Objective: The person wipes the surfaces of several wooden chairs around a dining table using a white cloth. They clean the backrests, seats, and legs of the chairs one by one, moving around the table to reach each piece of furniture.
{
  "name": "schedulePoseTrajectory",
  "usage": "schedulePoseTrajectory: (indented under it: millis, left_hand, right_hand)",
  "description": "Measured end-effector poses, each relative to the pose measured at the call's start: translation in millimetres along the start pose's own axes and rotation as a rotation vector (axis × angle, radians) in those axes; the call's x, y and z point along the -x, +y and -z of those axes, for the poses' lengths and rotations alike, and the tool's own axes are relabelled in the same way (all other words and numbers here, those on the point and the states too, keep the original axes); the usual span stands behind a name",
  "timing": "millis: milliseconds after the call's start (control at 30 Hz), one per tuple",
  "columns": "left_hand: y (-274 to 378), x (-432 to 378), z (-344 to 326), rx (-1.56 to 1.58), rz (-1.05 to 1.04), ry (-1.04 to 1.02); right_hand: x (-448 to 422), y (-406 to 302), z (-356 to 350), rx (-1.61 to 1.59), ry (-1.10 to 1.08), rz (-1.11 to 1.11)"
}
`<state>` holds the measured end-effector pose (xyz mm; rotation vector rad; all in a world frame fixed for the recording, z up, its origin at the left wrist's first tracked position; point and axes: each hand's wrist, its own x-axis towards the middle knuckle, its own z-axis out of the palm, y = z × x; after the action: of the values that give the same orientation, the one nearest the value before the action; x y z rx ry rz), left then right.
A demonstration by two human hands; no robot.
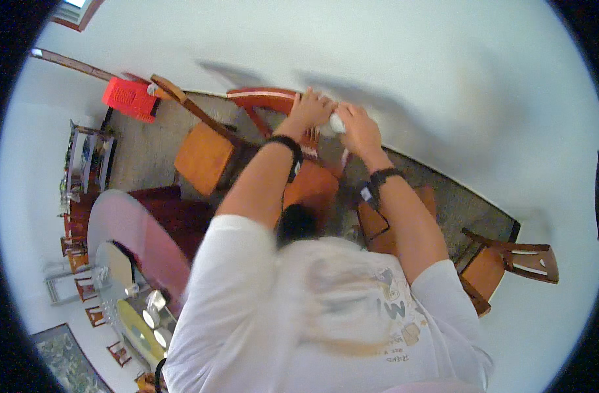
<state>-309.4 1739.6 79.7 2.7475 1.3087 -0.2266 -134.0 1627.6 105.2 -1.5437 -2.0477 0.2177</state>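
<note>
My right hand [360, 130] is closed on a small white bundle [337, 123], which looks like a cloth or tissue; its exact kind cannot be told. My left hand [313, 109] lies at the right end of the curved top rail of a reddish wooden chair back [267, 99]. The fingertips of both hands nearly meet there. Whether the left fingers also hold part of the bundle is blurred. The chair's orange-brown seat [311, 184] shows below, between my forearms.
A white wall [427, 64] rises just beyond the hands. Other wooden chairs stand at left [204, 157] and right [483, 270]. A red plastic stool or crate [130, 98] is by the wall. At lower left, a round table [132, 216] bears white dishes [151, 318].
</note>
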Motion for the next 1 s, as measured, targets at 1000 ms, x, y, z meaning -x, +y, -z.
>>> schedulePoseTrajectory:
  millis: [1000]
  left_hand:
    - [-122.1,72.6,14.1,0.742,0.015,0.484]
  right_hand:
    - [-136.3,-94.8,-93.5,0.030,-0.137,0.007]
